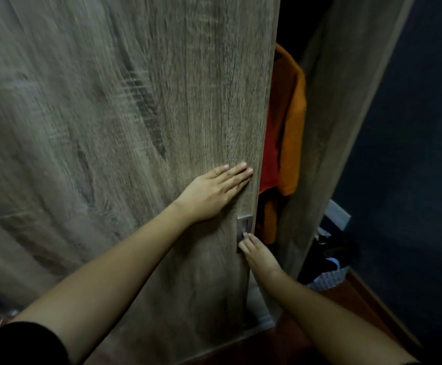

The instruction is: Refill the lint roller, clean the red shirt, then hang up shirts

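**Head view: both hands on the wardrobe door, shirts in the gap**

Head camera looks down along our two bare forearms to a wide wood-grain wardrobe door (135,127) that fills the left and centre of the frame. Our left hand (212,192) lies flat and open on the door face, fingers together and pointing toward two o'clock, the fingertips just short of the door's right edge. Our right hand (259,252) sits lower, at about five o'clock from the left one; its fingertips touch the recessed metal handle (244,229) set into the door near that edge. The fingers there are loosely extended rather than curled around anything, so this hand grips nothing.

At three o'clock from the left hand, a narrow dark gap stands between the door edge and the wardrobe's side panel (328,154). Inside it hangs the red shirt (270,164), partly hidden by the door, with an orange shirt (292,122) just beside it on the right, the two overlapping. At four o'clock, on the reddish floor (328,309) past the panel, lies a small heap of clothes and a striped bag (328,279), too dim to make out further. A dark blue wall (412,154) closes the right side.
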Available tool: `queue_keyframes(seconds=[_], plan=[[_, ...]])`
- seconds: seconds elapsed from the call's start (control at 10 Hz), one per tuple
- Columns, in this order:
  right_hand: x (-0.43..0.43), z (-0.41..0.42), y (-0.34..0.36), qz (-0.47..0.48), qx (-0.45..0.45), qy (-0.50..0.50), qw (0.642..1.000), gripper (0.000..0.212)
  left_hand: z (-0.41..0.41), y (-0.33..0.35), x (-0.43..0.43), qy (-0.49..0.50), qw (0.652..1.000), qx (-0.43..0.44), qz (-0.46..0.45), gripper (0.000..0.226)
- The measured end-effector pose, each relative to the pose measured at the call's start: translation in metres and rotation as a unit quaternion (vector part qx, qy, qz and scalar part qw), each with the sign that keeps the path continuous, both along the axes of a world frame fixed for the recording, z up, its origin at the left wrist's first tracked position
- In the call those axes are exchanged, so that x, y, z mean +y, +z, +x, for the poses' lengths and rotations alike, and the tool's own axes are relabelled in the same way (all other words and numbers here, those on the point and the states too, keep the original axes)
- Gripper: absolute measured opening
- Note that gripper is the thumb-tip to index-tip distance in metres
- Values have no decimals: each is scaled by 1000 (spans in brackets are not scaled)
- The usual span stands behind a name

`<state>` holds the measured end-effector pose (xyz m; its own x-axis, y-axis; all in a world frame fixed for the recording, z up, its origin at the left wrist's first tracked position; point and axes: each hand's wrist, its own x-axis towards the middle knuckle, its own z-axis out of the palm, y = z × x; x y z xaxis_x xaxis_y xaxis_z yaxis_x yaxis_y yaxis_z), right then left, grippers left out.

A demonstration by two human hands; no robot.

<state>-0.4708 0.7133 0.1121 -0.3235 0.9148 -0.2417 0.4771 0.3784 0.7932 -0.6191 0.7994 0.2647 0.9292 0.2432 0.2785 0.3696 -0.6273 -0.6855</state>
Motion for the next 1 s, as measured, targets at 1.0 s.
queue_keyframes(seconds=[1.0], plan=[[7, 175, 1, -40, 55, -93, 993, 65, 191, -7, 0, 9, 998, -55, -4, 64]])
